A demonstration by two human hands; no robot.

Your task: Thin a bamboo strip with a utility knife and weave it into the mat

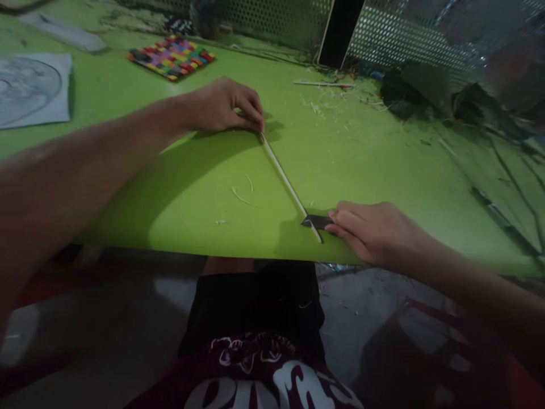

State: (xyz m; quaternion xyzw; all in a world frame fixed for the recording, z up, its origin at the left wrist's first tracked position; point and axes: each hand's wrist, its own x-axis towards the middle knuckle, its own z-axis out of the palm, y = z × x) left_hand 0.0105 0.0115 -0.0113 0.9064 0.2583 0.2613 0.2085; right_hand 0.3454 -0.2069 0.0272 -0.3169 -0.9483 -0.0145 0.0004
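Observation:
My left hand (232, 108) pinches the far end of a thin pale stick (284, 177), which slants toward the table's front edge. In my right hand (368, 228) is a dark knife blade (315, 221); its handle is hidden inside my fingers. The blade lies across the stick close to its near end, with a fine curl of shaving at the edge. Thin curled shavings (242, 196) lie on the green tabletop (204, 193) to the left of the stick.
At the back left are a colourful mosaic square (174, 58) and a printed sheet (36, 88). Another pale stick (323, 84) lies by scattered shavings at the back. Dark leaves (419, 91) and stems occupy the right, beside a dark thin rod (504, 218). A perforated screen (272, 23) stands behind.

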